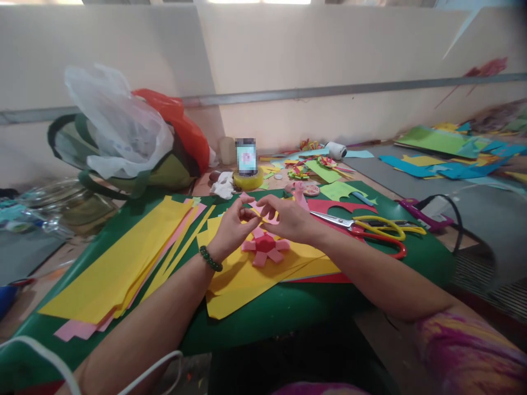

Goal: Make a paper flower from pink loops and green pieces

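My left hand [235, 226], with a green bead bracelet [211, 259] at the wrist, is closed in a pinch. Facing it, my right hand [290, 218] also pinches, and the fingertips of both nearly meet. Between them shows a bit of thin yellow paper strip [261, 218], mostly covered by the fingers. Just below the hands lies a paper flower [265, 247] with a red centre and pink petals. It rests on yellow paper sheets [239, 293]. Scissors with red handles [387, 248] lie to the right of my right hand, beside yellow-handled ones [382, 226].
Folded yellow paper [119, 263] and narrow strips lie on the green table cover [263, 323] at left. Behind stand a phone [247, 158] and a yellow tape roll [248, 180]. Paper scraps [329, 171] spread at back right. A bag [173, 159] sits at back left; a glue gun [426, 216] lies right.
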Demonstrator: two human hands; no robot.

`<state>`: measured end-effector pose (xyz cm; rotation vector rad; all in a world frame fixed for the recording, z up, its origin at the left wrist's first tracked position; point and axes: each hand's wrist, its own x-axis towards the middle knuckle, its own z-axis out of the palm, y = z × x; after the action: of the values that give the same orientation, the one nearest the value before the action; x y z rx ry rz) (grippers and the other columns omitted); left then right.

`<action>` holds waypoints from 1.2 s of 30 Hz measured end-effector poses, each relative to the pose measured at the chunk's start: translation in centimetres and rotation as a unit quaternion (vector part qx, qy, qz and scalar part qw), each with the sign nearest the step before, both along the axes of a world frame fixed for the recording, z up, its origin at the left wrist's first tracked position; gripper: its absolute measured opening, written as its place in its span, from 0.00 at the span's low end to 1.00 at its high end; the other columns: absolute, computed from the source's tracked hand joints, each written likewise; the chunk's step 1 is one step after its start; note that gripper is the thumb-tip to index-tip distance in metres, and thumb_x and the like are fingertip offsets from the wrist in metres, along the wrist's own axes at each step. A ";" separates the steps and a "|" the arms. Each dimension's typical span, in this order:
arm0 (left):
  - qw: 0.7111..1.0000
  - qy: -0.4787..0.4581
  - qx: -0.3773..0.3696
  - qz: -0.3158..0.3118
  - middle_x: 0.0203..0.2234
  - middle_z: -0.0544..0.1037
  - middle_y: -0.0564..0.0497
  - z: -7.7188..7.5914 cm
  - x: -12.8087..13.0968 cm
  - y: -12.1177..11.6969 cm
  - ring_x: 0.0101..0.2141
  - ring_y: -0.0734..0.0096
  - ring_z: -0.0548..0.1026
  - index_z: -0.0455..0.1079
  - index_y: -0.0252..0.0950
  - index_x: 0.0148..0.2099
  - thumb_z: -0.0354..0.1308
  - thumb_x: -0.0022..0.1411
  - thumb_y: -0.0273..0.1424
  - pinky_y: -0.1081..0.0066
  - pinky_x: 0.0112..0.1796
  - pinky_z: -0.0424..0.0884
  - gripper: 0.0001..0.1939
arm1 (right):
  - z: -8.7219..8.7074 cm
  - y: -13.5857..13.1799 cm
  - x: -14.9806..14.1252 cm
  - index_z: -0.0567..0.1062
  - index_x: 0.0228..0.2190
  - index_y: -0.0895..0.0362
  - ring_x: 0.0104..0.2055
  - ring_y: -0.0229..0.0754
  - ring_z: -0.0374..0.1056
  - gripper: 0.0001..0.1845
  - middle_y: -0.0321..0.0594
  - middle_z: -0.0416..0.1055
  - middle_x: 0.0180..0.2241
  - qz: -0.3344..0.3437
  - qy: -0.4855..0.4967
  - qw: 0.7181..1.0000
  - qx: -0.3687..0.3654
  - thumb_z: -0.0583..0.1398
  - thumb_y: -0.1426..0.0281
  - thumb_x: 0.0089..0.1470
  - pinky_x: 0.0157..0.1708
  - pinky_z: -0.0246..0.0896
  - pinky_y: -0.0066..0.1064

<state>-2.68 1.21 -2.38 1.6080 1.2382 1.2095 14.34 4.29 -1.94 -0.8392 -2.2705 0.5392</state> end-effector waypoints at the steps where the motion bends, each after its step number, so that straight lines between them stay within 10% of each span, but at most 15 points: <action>1: 1.000 0.001 -0.003 -0.011 0.26 0.75 0.55 0.0 0.1 0.0 0.32 0.69 0.75 0.63 0.36 0.47 0.63 0.50 0.33 0.69 0.36 0.70 0.22 | -0.1 0.1 -0.1 0.69 0.44 0.57 0.33 0.39 0.72 0.18 0.39 0.76 0.33 0.003 0.000 1.000 -0.004 0.62 0.76 0.49 0.33 0.63 0.29; 7: 0.999 0.043 0.021 0.001 0.27 0.74 0.53 -0.3 0.0 0.1 0.31 0.68 0.74 0.66 0.36 0.46 0.61 0.54 0.36 0.69 0.33 0.69 0.18 | -0.3 0.9 -0.1 0.73 0.44 0.56 0.28 0.36 0.71 0.20 0.33 0.74 0.26 -0.028 0.028 0.997 -0.070 0.60 0.80 0.48 0.30 0.62 0.26; 14: 0.940 0.342 0.012 -0.009 0.31 0.80 0.48 -0.7 -0.6 0.3 0.32 0.64 0.75 0.74 0.37 0.35 0.57 0.56 0.29 0.68 0.33 0.68 0.06 | -1.8 3.0 -0.1 0.76 0.26 0.59 0.24 0.38 0.75 0.04 0.35 0.75 0.23 -0.013 0.050 0.961 -0.273 0.61 0.78 0.45 0.22 0.64 0.23; 25: 0.839 0.539 0.052 -0.054 0.39 0.82 0.48 0.6 -0.1 -0.6 0.39 0.61 0.77 0.80 0.41 0.42 0.55 0.56 0.22 0.64 0.41 0.67 0.17 | -2.0 3.2 -0.4 0.75 0.22 0.59 0.18 0.34 0.68 0.04 0.31 0.71 0.16 0.008 0.033 0.941 -0.337 0.64 0.79 0.42 0.19 0.61 0.21; 36: 0.800 0.595 0.050 -0.063 0.38 0.82 0.48 0.8 -0.1 -0.9 0.41 0.59 0.76 0.80 0.42 0.42 0.53 0.61 0.28 0.62 0.41 0.64 0.14 | -2.0 3.8 -0.1 0.75 0.21 0.59 0.18 0.30 0.64 0.04 0.31 0.71 0.18 0.020 0.066 0.919 -0.387 0.65 0.77 0.38 0.17 0.60 0.21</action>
<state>-2.77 0.32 -1.59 2.6000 1.7138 0.0127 14.23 8.08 -3.90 -1.0712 -1.9332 1.5208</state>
